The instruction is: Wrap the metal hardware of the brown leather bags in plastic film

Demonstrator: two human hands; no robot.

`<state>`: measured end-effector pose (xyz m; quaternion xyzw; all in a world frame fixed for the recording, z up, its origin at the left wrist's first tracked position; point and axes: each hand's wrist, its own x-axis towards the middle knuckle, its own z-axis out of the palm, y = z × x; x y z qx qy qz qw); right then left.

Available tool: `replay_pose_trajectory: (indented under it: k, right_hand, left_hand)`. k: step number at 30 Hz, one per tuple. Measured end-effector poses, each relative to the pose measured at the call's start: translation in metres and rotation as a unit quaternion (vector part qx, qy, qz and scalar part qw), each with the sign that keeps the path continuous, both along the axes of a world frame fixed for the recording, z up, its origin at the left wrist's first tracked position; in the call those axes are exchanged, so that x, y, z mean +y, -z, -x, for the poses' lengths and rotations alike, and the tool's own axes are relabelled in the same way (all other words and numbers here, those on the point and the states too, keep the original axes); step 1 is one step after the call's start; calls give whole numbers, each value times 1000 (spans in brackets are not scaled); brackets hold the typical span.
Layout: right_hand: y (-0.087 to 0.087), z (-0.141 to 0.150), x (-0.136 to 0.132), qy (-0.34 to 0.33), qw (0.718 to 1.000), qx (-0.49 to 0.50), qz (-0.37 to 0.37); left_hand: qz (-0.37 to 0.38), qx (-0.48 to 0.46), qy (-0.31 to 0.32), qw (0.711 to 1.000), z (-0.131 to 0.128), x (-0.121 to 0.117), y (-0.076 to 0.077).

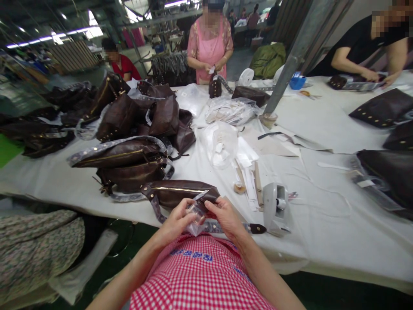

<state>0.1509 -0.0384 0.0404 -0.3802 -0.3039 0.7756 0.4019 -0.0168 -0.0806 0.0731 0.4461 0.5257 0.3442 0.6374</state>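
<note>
At the table's front edge lies a dark brown leather handbag (176, 189) with a gold zipper along its top. My left hand (178, 220) is closed, pinching clear plastic film (195, 227) against the bag's near right end. On the other side of the film my right hand (226, 215) is closed as well, thumb and fingers gripping the same film. The fingertips partly hide what lies under the film. A studded strap (256, 228) with plastic wrapping runs below my right wrist, its dark tip pointing right.
A tape dispenser (274, 206) stands right of my hands. Paper strips (250, 181) and a clear plastic bag (221, 144) lie ahead. More brown handbags (129, 172) are piled left. A metal post (293, 56) rises from the table. Co-workers handle bags opposite and at right.
</note>
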Motion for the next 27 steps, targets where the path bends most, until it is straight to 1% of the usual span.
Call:
replay_pose_trajectory:
  k: [3, 6, 9, 13, 16, 19, 21, 24, 26, 27]
  right_hand:
    - [-1, 2, 0, 23, 1000, 16, 6]
    - [-1, 4, 0, 33, 999, 26, 3]
    - [3, 6, -1, 37, 999, 27, -3]
    - [6, 7, -1, 45, 998, 43, 10]
    - [5, 8, -1, 56, 996, 60, 19]
    - [0, 6, -1, 67, 995, 70, 25]
    - [-4, 3, -2, 58, 995, 78, 34]
    - [-7, -5, -4, 6, 996, 72, 49]
    - [-6, -13, -4, -30, 998, 15, 50]
    - [-5, -18, -4, -35, 998, -38, 35]
  left_hand:
    - [-21, 63, -14, 998, 2, 1, -2]
    - [-4, 97, -17, 995, 5, 0, -2]
    - [21, 61, -25, 998, 6, -1, 0]
    - [18, 47, -55, 997, -1, 1, -1]
    - [17, 30, -60, 998, -6, 4, -3]
    - [46, -23, -69, 996, -8, 6, -3]
    - [68, -50, -75, 994, -8, 7, -2]
    - [73, -53, -76, 993, -7, 8, 1]
    - [76, -55, -73, 993, -6, 8, 2]
    - [81, -61, -72, 992, -6, 8, 3]
